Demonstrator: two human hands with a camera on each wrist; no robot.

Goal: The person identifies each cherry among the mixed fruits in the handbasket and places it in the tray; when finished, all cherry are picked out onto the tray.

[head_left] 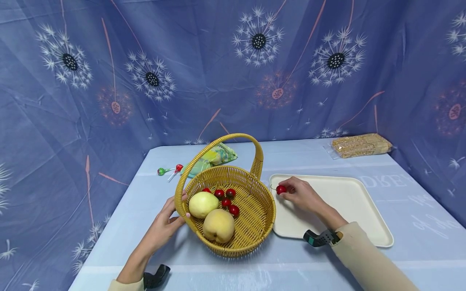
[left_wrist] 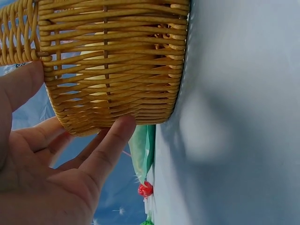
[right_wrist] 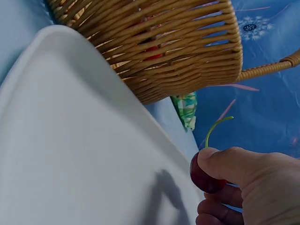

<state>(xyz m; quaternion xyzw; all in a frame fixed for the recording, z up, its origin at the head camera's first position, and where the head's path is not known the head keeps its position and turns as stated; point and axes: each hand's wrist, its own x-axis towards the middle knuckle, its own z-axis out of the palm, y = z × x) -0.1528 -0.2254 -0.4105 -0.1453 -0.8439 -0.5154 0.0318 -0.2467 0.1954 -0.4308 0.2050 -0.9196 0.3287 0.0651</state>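
Note:
My right hand (head_left: 300, 194) pinches a dark red cherry (right_wrist: 206, 174) between thumb and fingers, its green stem pointing up, over the left end of a cream tray (head_left: 342, 202). A yellow wicker basket (head_left: 251, 224) with a tall handle stands left of the tray. Inside lie several red cherries (head_left: 234, 210), a pale yellow fruit like a lemon (head_left: 203, 204) and a peach (head_left: 218, 226). At the basket's left side is my left hand (head_left: 165, 224); its thumb touches the rim by the handle, and its loosely extended fingers rest against the woven wall.
Behind the basket lies a green and yellow packet (head_left: 222, 154). Two lollipops, one green (head_left: 162, 171) and one red (head_left: 178, 167), lie at its left. A clear bag of tan food (head_left: 360, 145) sits at the back right. Patterned blue cloth (head_left: 218, 72) hangs behind the table.

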